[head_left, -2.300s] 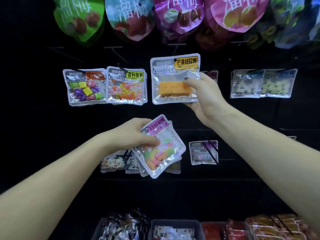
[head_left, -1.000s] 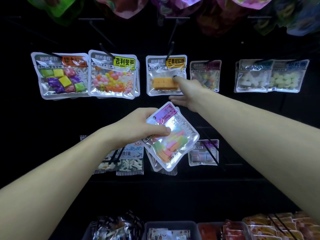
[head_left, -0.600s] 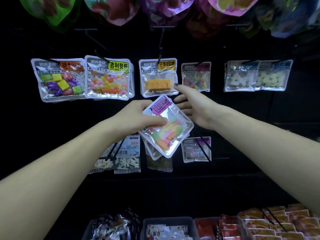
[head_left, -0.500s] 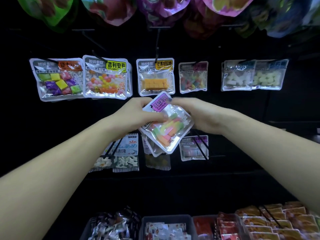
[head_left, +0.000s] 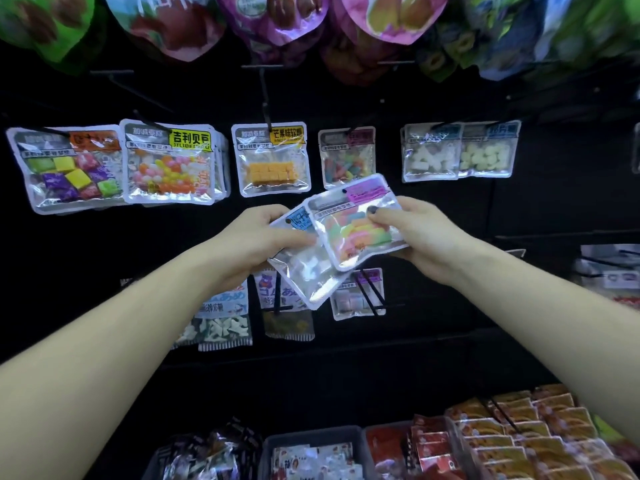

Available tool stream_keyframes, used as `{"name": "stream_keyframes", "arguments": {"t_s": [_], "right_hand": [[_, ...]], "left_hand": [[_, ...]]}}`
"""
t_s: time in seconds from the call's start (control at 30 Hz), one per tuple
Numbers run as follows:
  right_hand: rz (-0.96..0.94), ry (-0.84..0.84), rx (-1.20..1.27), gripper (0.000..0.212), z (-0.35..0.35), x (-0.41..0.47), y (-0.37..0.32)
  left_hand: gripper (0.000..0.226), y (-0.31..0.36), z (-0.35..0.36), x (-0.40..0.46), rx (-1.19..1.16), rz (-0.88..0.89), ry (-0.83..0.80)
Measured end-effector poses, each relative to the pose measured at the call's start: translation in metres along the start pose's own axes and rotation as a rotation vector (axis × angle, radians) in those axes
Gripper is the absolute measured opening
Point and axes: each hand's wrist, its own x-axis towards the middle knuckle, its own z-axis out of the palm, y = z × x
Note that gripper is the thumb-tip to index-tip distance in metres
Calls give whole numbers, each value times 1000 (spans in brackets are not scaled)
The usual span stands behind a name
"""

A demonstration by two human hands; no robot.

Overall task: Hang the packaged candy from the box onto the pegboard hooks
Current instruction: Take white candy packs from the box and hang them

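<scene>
Both hands are raised in front of the black pegboard (head_left: 433, 216). My right hand (head_left: 412, 237) pinches a clear candy packet with a pink label (head_left: 353, 226) holding pastel gummy strips. My left hand (head_left: 256, 244) grips a second clear packet with a blue label (head_left: 304, 268), which lies partly under the first. Just above them, the orange mango-candy packet (head_left: 272, 161) hangs on its hook (head_left: 265, 98). A small packet of mixed gummies (head_left: 346, 157) hangs to its right.
More packets hang left (head_left: 169, 164) and right (head_left: 457, 154) in the same row, with big pouches (head_left: 277, 19) above and smaller packets (head_left: 225, 317) below. Bins of snacks (head_left: 311, 455) sit at the bottom edge.
My right hand let go of the hung mango packet, came down and took the pink-label packet from my left hand. A blue-label packet now shows beneath it in my left hand.
</scene>
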Motion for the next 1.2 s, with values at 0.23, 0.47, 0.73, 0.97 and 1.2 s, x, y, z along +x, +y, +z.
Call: {"name": "stream_keyframes", "arguments": {"t_s": [0.23,0.47,0.73,0.97,1.2], "right_hand": [[-167,168,74,19,-27,9,-35],[-279,165,142,13,-21,23,-61],[-232,193,202,9,-11,39,-59],[-227,215,244,13,-15,48,-57],[-253,209,210,8,-17,50,-46]], "left_hand": [[28,9,13,11,-14,66,27],[32,15,26,23,-14,88,36],[29,11,29,30,4,74,46],[35,6,29,33,8,87,34],[25,3,32,36,-13,83,29]]}}
